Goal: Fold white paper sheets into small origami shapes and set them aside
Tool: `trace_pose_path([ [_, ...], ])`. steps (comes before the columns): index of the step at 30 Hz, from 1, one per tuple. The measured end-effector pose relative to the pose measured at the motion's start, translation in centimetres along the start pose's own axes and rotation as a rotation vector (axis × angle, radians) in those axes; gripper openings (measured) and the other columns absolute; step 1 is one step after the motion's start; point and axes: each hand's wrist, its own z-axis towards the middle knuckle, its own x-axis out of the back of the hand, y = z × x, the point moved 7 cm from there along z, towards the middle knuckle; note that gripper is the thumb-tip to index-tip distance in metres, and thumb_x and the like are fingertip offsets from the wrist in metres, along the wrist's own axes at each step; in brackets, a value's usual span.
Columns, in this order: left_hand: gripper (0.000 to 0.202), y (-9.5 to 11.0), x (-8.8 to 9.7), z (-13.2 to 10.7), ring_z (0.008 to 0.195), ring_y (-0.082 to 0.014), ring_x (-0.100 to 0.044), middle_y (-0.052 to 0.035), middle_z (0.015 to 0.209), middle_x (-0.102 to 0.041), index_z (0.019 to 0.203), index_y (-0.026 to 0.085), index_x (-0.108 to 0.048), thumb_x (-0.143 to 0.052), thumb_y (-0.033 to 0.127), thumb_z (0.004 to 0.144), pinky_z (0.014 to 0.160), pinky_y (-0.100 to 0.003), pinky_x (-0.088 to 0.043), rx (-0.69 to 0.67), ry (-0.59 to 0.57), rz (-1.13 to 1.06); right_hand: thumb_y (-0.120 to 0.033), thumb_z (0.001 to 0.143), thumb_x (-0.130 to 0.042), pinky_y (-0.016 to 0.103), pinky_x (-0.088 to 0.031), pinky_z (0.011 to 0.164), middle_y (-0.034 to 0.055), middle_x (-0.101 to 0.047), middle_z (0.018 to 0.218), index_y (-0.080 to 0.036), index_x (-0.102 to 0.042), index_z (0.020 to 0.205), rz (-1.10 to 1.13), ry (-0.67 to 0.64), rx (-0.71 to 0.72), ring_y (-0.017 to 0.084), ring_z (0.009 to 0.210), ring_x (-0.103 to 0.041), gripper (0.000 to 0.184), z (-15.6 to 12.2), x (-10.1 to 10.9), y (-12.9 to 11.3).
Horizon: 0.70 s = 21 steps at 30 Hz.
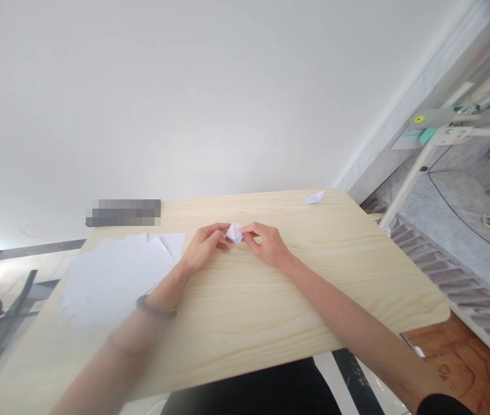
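Observation:
A small piece of folded white paper (235,233) is held just above the middle of the wooden table. On its left side, my left hand (205,245) pinches it between thumb and fingers. Thumb and index finger of my right hand (267,245) grip the opposite edge. Creases run across the paper, and the fingertips cover parts of both edges. Toward the back right corner lies a folded paper boat (315,197), apart from both hands. Loose sheets of white paper (115,276) spread in a pile left of my left hand.
The light wooden table (349,248) stands against a white wall (210,98). A blurred-out dark box-like object (124,212) sits at its back left edge. To the right are a white metal frame (413,178) and a grey covered bed or couch (465,213).

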Motion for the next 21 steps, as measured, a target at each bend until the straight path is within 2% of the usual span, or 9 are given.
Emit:
trace_pose_path([
  [5, 0.038, -0.03, 0.14, 0.07, 0.083, -0.0198, -0.056, -0.0092, 0.093, -0.063, 0.100, 0.012, -0.062, -0.049, 0.039, 0.077, 0.067, -0.031, -0.050, 0.021, 0.006, 0.003, -0.018, 0.082, -0.042, 0.023, -0.047, 0.068, 0.0016, -0.063, 0.080, -0.020, -0.059, 0.090, -0.014, 0.002, 0.041, 0.012, 0.074, -0.059, 0.019, 0.09, 0.03, 0.00],
  [10, 0.040, -0.08, 0.10, 0.01, 0.088, -0.0197, -0.056, -0.0077, 0.099, -0.063, 0.106, 0.015, -0.060, -0.053, 0.041, 0.076, 0.071, -0.030, -0.049, 0.021, -0.010, -0.027, -0.016, 0.080, -0.043, 0.025, -0.046, 0.072, 0.0016, -0.063, 0.082, -0.020, -0.058, 0.090, -0.040, 0.011, 0.062, 0.012, 0.077, -0.059, 0.019, 0.18, 0.52, -0.41],
  [16, 0.041, -0.06, 0.07, -0.09, 0.085, -0.0197, -0.058, -0.0055, 0.097, -0.066, 0.104, 0.017, -0.062, -0.058, 0.041, 0.072, 0.072, -0.029, -0.048, 0.034, 0.011, 0.011, -0.024, 0.080, -0.048, 0.024, -0.049, 0.069, 0.0025, -0.064, 0.087, -0.020, -0.052, 0.100, 0.091, -0.025, -0.089, 0.012, 0.075, -0.061, 0.021, 0.14, 0.40, 0.33],
  [21, 0.036, 0.16, 0.24, -0.36, 0.077, -0.0184, -0.061, -0.0034, 0.089, -0.069, 0.098, 0.018, -0.066, -0.060, 0.039, 0.070, 0.071, -0.026, -0.048, 0.071, 0.084, 0.134, -0.031, 0.080, -0.051, 0.026, -0.049, 0.068, 0.0032, -0.064, 0.084, -0.020, -0.061, 0.087, 0.063, 0.007, -0.106, 0.013, 0.074, -0.059, 0.017, 0.41, 0.53, 0.54],
])
